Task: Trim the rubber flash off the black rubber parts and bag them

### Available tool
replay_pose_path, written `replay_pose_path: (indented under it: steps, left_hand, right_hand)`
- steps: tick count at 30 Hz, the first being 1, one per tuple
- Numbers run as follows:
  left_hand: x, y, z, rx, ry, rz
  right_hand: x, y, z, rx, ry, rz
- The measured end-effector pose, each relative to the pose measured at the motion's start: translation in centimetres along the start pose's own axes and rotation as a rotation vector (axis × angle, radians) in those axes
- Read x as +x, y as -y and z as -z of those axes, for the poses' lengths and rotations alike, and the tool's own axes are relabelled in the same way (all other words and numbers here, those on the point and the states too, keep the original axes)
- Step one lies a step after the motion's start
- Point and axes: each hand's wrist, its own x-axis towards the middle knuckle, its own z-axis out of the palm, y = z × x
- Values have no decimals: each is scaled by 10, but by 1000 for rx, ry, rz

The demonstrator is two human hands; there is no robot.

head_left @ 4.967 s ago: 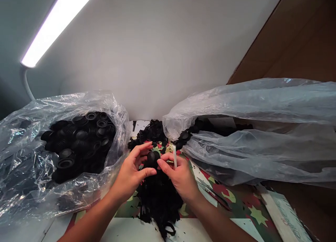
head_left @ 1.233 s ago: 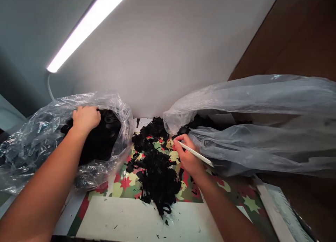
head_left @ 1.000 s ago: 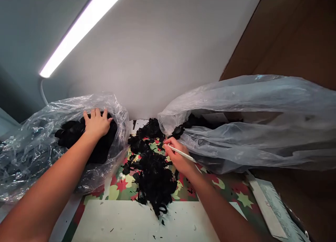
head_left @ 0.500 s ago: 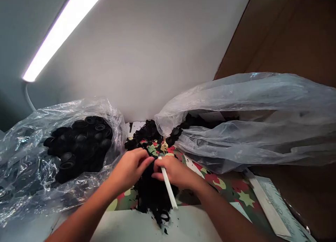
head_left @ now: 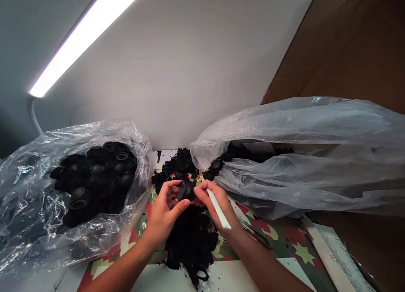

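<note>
A small black rubber part (head_left: 186, 189) is held up between my hands, above the middle of the surface. My left hand (head_left: 165, 207) curls round its left side with thumb and fingers. At its right edge are the fingertips of my right hand (head_left: 218, 203), which also grips a white stick-like tool (head_left: 219, 209) slanting back toward me. Beneath both hands lies a heap of black scraps (head_left: 191, 241).
On the left, an open clear plastic bag (head_left: 28, 190) holds several black ribbed parts (head_left: 98, 178). Another clear bag (head_left: 303, 169) lies at the right, before a cardboard sheet (head_left: 341, 51). A lamp (head_left: 85, 39) glows above. Patterned covering (head_left: 278, 231) lies under the scraps.
My hands have turned, and the black part now shows between them. The white tool has swung to the right with my right hand. The view has shifted slightly.
</note>
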Motion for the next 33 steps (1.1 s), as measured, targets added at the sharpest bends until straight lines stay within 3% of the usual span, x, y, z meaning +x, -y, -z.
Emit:
replay_pose_path:
  steps: [3, 7, 11, 17, 25, 33]
  left_hand:
    - [2, 4, 0, -49, -80, 28]
    - [7, 8, 6, -189, -131, 66]
    - [11, 6, 12, -241, -104, 149]
    - [7, -1, 16, 132, -55, 10]
    - [2, 1, 12, 272, -32, -106]
    - [1, -3, 12, 342, -67, -107]
  right_hand:
    - [-7, -5, -2, -191, 83, 48]
    - [-14, 2, 6, -378, -4, 313]
    - [-15, 9, 10, -446, -26, 513]
    - [-19, 0, 0, -459, -55, 522]
    - [-13, -4, -2, -566, -25, 781]
    - [-17, 0, -2, -591, 3, 767]
